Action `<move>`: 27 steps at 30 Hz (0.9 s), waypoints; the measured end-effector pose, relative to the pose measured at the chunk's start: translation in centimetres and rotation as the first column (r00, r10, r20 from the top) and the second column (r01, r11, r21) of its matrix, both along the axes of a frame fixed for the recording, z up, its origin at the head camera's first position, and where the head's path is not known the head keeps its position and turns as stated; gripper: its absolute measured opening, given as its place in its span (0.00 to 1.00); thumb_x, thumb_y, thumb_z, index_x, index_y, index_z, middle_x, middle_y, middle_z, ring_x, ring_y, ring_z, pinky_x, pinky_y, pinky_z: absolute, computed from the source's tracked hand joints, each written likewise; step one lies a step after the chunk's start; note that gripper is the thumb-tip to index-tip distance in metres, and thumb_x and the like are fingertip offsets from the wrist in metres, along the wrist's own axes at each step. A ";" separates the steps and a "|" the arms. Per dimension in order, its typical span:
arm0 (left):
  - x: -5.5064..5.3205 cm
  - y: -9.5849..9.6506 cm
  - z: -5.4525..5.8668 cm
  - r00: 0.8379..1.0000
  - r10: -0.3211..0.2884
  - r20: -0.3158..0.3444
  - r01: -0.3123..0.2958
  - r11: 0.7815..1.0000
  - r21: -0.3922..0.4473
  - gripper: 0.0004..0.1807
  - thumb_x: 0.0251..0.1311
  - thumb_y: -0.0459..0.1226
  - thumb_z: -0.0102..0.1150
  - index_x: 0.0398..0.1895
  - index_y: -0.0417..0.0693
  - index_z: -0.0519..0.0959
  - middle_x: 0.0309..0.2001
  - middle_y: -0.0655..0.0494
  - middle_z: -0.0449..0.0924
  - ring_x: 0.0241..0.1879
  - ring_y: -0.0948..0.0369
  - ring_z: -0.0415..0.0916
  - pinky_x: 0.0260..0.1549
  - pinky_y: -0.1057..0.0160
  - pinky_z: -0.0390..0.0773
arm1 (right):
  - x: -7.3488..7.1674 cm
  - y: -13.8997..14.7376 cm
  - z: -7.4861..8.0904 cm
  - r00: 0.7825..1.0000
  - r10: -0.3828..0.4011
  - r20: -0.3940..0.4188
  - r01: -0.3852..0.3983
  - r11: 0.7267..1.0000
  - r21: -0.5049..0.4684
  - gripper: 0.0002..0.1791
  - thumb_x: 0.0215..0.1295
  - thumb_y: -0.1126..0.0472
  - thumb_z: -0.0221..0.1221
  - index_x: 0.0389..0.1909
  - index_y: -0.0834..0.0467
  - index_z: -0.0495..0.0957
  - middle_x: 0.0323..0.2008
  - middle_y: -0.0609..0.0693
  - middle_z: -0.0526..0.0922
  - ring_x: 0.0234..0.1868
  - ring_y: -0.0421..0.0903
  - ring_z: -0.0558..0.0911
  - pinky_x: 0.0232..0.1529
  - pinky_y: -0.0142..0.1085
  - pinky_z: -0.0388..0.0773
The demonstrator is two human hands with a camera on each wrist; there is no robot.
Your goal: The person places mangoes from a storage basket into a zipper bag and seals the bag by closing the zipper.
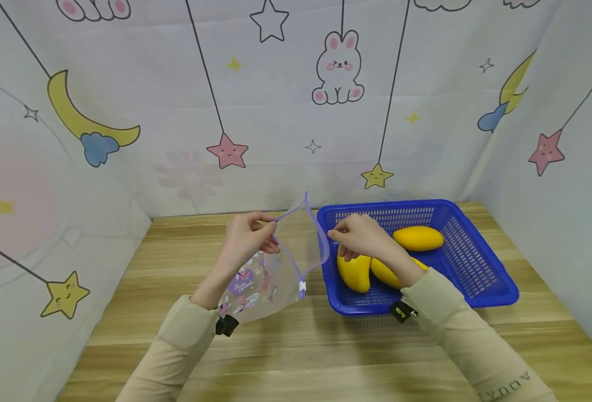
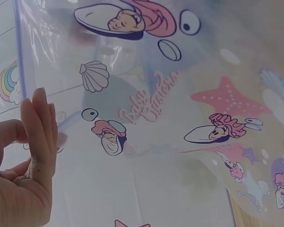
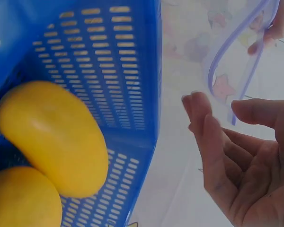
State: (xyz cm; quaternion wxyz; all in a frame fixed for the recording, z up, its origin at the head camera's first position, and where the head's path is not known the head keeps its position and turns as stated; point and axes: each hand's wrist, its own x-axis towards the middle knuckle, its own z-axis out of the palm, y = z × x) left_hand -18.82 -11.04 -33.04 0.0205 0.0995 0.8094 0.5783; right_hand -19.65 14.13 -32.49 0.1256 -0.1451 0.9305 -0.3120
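Observation:
A clear zip bag (image 1: pixel 285 279) with a purple zip edge and printed cartoon shells hangs above the table, its mouth spread wide. My left hand (image 1: pixel 253 234) pinches one side of the mouth between thumb and fingers. In the left wrist view the bag's printed film (image 2: pixel 146 104) fills most of the picture beside that hand (image 2: pixel 26 161). Just right of the mouth is my right hand (image 1: pixel 363 237), over the basket's left rim. Seen from the right wrist, this hand (image 3: pixel 248 161) has thumb and fingers apart with nothing held. Yellow mangoes (image 3: pixel 57 137) lie below and beside it.
A blue plastic basket (image 1: pixel 476 268) with slotted walls stands on the right of the wooden table (image 1: pixel 175 251), holding yellow mangoes (image 1: pixel 418 239). A white printed curtain (image 1: pixel 285 100) hangs behind and along both sides. The bag's white slider (image 1: pixel 302 286) sits at its lower corner.

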 end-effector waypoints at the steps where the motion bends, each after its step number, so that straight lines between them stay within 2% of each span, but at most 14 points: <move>1: 0.0 0.0 0.0 1.000 0.001 0.002 -0.001 1.000 0.000 0.14 0.65 0.32 0.54 0.50 0.33 0.78 0.24 0.42 0.85 0.19 0.57 0.84 0.28 0.53 0.85 | -0.1 0.1 0.0 1.000 0.012 -0.012 -0.012 0.999 0.034 0.18 0.71 0.54 0.52 0.46 0.64 0.82 0.22 0.53 0.85 0.18 0.41 0.82 0.24 0.34 0.83; 7: 0.0 -0.1 -0.2 1.000 0.009 0.006 -0.009 1.000 0.000 0.14 0.65 0.32 0.54 0.50 0.33 0.78 0.25 0.41 0.85 0.19 0.58 0.84 0.26 0.59 0.85 | -0.7 0.8 -0.1 0.997 0.042 -0.065 -0.030 0.984 0.175 0.17 0.69 0.53 0.54 0.44 0.62 0.83 0.27 0.52 0.86 0.22 0.42 0.81 0.22 0.31 0.75; 13: 0.0 0.0 0.0 1.000 0.005 0.005 -0.005 1.000 0.011 0.14 0.65 0.31 0.53 0.50 0.33 0.77 0.26 0.40 0.85 0.19 0.57 0.84 0.29 0.53 0.85 | -1.2 1.0 -0.4 0.995 0.053 -0.082 -0.029 0.962 0.271 0.19 0.67 0.52 0.56 0.49 0.62 0.82 0.47 0.57 0.85 0.34 0.46 0.80 0.38 0.39 0.79; 17: 0.1 0.1 0.1 1.000 0.003 0.011 -0.003 1.000 0.013 0.14 0.64 0.31 0.52 0.50 0.32 0.77 0.26 0.40 0.85 0.19 0.57 0.84 0.29 0.52 0.85 | -1.4 1.2 -0.7 0.997 0.047 -0.060 -0.025 0.943 0.333 0.23 0.66 0.51 0.57 0.55 0.63 0.77 0.53 0.59 0.82 0.44 0.53 0.82 0.47 0.46 0.81; 21: 0.1 0.2 0.0 1.000 0.006 0.011 -0.006 1.000 0.003 0.14 0.64 0.30 0.51 0.49 0.33 0.77 0.26 0.40 0.85 0.20 0.56 0.84 0.26 0.59 0.86 | -1.8 1.4 -1.2 0.998 0.036 -0.043 -0.018 0.926 0.377 0.28 0.66 0.50 0.57 0.61 0.63 0.72 0.58 0.60 0.78 0.56 0.58 0.79 0.56 0.52 0.77; 24: 0.1 0.2 0.0 1.000 0.008 0.009 -0.008 1.000 -0.004 0.14 0.63 0.30 0.51 0.49 0.32 0.77 0.25 0.41 0.85 0.20 0.54 0.84 0.24 0.63 0.85 | -2.2 1.6 -1.6 0.999 0.029 -0.027 -0.015 0.918 0.396 0.30 0.66 0.49 0.56 0.63 0.63 0.69 0.61 0.61 0.76 0.60 0.60 0.76 0.59 0.55 0.74; 27: 0.0 0.3 0.0 1.000 0.006 0.009 -0.006 1.000 -0.007 0.14 0.63 0.30 0.51 0.49 0.32 0.77 0.25 0.41 0.85 0.20 0.54 0.84 0.25 0.60 0.85 | -2.6 1.7 -2.1 1.000 0.024 -0.006 -0.020 0.910 0.413 0.32 0.66 0.49 0.56 0.65 0.63 0.67 0.62 0.61 0.74 0.60 0.61 0.75 0.60 0.55 0.74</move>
